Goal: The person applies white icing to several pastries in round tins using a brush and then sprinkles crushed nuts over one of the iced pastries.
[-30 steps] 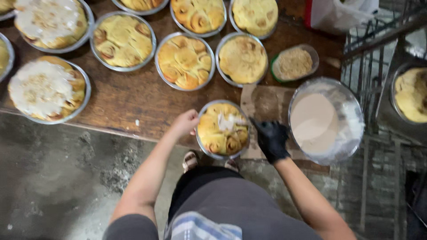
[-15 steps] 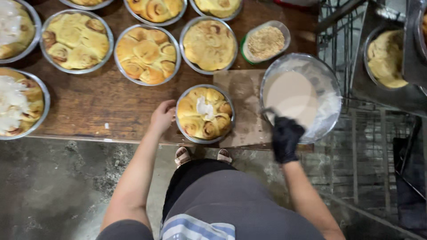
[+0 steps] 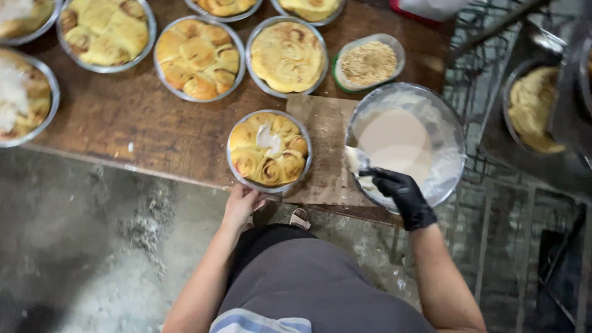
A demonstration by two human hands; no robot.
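Observation:
A round foil pan of golden rolls [image 3: 269, 151] with a dab of white icing on top sits at the table's near edge. My bare left hand [image 3: 242, 206] grips the pan's near rim. My right hand [image 3: 399, 192], in a black glove, holds a spatula [image 3: 356, 161] loaded with white icing at the rim of a large metal bowl of pale icing [image 3: 404, 143]. The bowl stands to the right of the pan, partly on a wooden board [image 3: 325, 148].
Several more pans of plain rolls [image 3: 198, 55] line the brown wooden table [image 3: 123, 117]; an iced pan [image 3: 21, 98] sits at far left. A small tub of crumbs [image 3: 369, 63] stands behind the bowl. A metal rack with another pan [image 3: 533, 108] stands at right.
My gloved right hand has moved from above the roll pan to the icing bowl and now scoops at its rim. My left hand has slid to the pan's near edge.

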